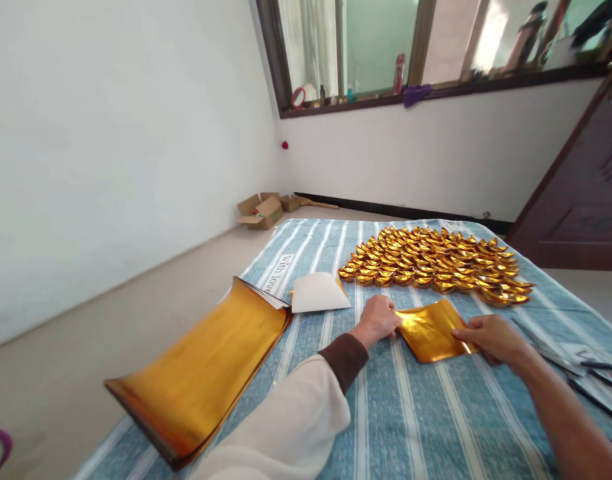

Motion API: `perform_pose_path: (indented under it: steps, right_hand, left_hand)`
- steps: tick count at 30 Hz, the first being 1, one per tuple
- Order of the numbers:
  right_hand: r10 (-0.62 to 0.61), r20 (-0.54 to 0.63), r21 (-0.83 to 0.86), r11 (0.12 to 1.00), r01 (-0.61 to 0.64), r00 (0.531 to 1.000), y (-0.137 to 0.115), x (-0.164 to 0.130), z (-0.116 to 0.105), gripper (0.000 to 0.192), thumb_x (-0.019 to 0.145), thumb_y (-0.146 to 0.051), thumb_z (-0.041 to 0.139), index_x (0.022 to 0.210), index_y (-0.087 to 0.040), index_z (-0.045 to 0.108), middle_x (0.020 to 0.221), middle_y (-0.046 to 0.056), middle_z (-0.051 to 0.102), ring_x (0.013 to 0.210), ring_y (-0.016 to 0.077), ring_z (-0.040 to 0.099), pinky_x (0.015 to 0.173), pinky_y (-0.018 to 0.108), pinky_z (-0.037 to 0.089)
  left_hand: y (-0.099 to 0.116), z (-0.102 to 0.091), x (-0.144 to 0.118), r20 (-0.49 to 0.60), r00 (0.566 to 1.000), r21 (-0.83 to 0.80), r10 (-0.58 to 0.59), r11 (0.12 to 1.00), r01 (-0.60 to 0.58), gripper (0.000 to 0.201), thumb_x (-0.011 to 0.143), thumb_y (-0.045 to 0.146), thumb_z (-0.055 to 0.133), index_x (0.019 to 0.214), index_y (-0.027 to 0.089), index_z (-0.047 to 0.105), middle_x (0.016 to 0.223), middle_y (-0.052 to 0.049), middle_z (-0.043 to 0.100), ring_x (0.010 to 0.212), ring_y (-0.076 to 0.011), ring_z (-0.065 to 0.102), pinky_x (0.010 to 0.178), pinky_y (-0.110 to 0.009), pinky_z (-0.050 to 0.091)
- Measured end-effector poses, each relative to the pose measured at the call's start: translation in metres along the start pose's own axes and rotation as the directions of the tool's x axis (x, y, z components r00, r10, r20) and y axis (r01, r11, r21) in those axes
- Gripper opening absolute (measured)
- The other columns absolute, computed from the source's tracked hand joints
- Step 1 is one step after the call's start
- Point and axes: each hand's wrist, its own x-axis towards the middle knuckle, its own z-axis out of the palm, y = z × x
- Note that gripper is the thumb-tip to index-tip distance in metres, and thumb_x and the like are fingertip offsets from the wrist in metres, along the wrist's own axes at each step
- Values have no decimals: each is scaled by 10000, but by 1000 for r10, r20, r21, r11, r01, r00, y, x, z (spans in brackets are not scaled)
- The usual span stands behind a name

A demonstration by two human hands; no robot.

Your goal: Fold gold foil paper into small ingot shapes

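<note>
A small gold foil sheet point(430, 330) lies on the blue striped cloth point(411, 413) in front of me. My left hand point(379, 319) pinches its left edge, and my right hand point(491, 337) presses on its right edge. Beyond the sheet, many folded gold paper ingots point(431, 261) lie packed together in rows. A thick stack of gold foil sheets point(201, 373) rests at the left, hanging over the cloth's edge. A white-backed sheet point(319, 293) lies curled between the stack and my left hand.
Open cardboard boxes point(261, 210) sit on the floor by the far corner. A dark wooden door point(581, 193) stands at the right. Bottles and small items line the window sill point(436, 90). Dark flat objects point(586, 373) lie at the cloth's right edge.
</note>
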Motion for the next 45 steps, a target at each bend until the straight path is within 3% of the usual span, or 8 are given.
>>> perform_pose_path:
  steps: [6,10,17,25,29,31,36,45]
  right_hand:
    - [-61,-31,-77,995,59,998,6,4,4,398,710,-458,577,438,-228,399,400,-25,433,408,123,437,428,263,241]
    - [-57,-7,12,998,57,998,-4,-2,9,397,713,-478,531,436,-234,385,356,-31,397,356,113,394,421,261,260]
    - [-61,-90,183,980,76,994,-16,-12,25,413,691,-521,509,443,-249,321,290,-46,343,294,98,329,380,243,233]
    - [-143,-236,267,942,205,961,-52,-44,23,428,715,-549,541,477,-226,392,330,-59,369,319,93,373,397,231,265]
    - [-275,-262,386,849,362,925,-99,-57,24,425,732,-542,581,499,-212,446,357,-67,387,339,89,385,404,225,278]
    - [-327,-263,487,767,418,908,-125,-60,26,437,725,-541,607,494,-208,445,367,-62,411,354,83,385,409,218,284]
    - [-373,-305,652,589,477,876,-188,-50,42,462,710,-542,644,470,-203,440,366,-50,443,382,73,374,431,211,308]
    - [-180,-159,614,752,239,971,-254,-8,124,360,837,-416,552,566,-181,529,461,-18,517,426,118,484,418,232,377]
  left_hand:
    - [-25,-48,-42,-130,986,338,100,940,-51,241,854,172,493,1053,134,623,1097,-152,647,1027,-302,619,866,-424,480]
    - [-59,-65,-63,-173,978,526,120,850,-11,434,848,28,358,1232,118,538,1374,-212,472,1342,-364,341,1046,-589,268]
    - [-91,-64,-61,-214,963,626,163,780,7,336,888,29,328,1071,90,604,1139,-204,607,1150,-330,509,972,-551,330]
    - [-78,-107,-69,-380,910,467,165,884,35,245,890,75,394,882,122,635,859,-109,659,782,-220,611,761,-351,435]
    - [-72,-147,-88,-555,826,278,95,958,76,270,930,192,365,981,149,626,833,-57,660,752,-176,604,653,-259,420]
    - [-73,-160,-102,-648,761,-37,-16,999,-11,258,898,274,420,846,147,639,717,-17,625,637,-148,559,567,-232,388]
    - [-83,-165,-138,-560,747,-771,-359,555,-311,252,698,358,635,816,136,660,618,15,609,546,-142,539,518,-229,400]
    - [-102,-137,-160,-362,713,-906,-600,45,-422,399,522,265,765,877,97,692,673,-33,697,546,-148,609,530,-229,479]
